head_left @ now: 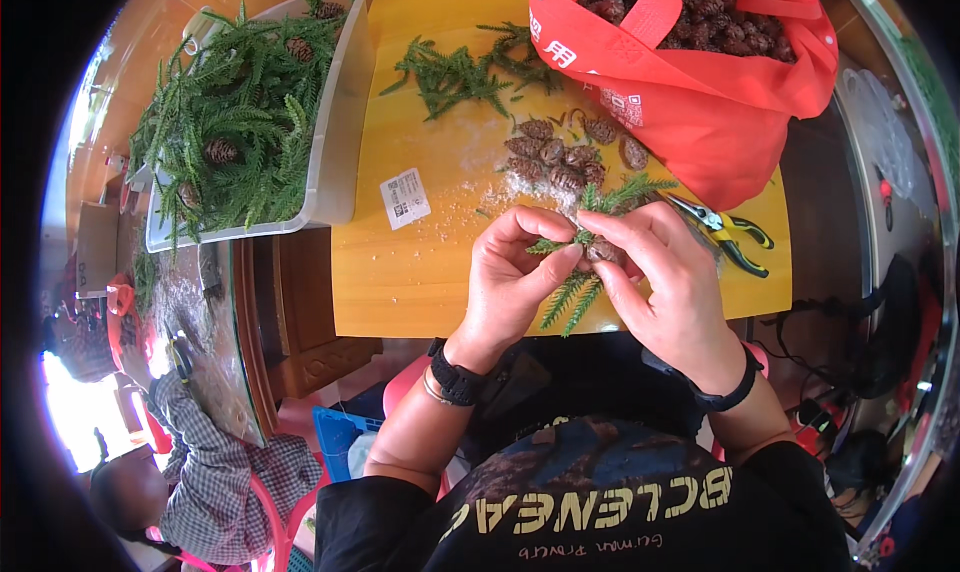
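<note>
Near the front of the yellow table, my left hand point(508, 280) pinches a green artificial pine sprig point(572, 300) between thumb and fingers. My right hand point(672, 284) closes its thumb and forefinger around a brown pine cone point(603, 251) set against the sprig's middle. Needled tips stick out above and below my fingers; where cone and sprig meet is partly hidden. Just beyond my hands lies a cluster of several loose pine cones point(551, 153) with white crumbs around them. To the right of my right hand rest yellow-and-black pliers point(722, 234), their jaws toward it.
A clear plastic bin point(338, 137) heaped with green sprigs and some cones stands at the left. Loose sprigs point(455, 80) lie at the back of the yellow table point(375, 282), near a white label point(405, 198). A red bag point(690, 102) full of cones fills the back right. Another person point(215, 482) sits at lower left.
</note>
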The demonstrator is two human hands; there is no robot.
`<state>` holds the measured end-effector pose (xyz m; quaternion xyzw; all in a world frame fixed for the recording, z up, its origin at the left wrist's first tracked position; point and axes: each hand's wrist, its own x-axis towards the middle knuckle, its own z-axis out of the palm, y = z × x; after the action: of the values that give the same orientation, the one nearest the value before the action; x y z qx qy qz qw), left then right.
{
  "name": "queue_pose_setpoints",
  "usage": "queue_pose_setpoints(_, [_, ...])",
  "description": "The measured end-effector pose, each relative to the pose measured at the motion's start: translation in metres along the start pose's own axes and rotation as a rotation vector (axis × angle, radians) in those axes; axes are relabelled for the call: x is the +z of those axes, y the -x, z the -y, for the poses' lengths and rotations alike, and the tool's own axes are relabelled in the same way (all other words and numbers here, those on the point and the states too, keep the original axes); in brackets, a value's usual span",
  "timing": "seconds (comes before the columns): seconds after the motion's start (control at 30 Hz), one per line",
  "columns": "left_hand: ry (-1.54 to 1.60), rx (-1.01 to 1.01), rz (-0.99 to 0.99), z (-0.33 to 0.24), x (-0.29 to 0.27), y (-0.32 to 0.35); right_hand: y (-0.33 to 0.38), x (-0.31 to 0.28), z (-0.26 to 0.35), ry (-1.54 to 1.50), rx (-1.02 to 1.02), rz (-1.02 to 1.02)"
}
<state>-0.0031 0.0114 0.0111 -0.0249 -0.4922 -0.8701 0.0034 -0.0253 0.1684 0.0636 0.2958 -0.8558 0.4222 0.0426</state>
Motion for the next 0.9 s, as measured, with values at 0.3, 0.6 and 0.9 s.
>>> queue_pose_setpoints(0.3, [-0.012, -0.034, -0.011, -0.003, 0.004, 0.000, -0.001, 0.002, -0.002, -0.002, 0.004, -0.021])
queue_pose_setpoints(0.6, [-0.093, 0.033, -0.009, -0.001, 0.004, 0.000, -0.001, 0.005, -0.007, -0.018, -0.028, -0.054])
queue_pose_setpoints(0.9, [-0.111, 0.011, 0.037, 0.000, 0.001, 0.002, 0.000, 0.007, -0.009, -0.029, -0.017, -0.108])
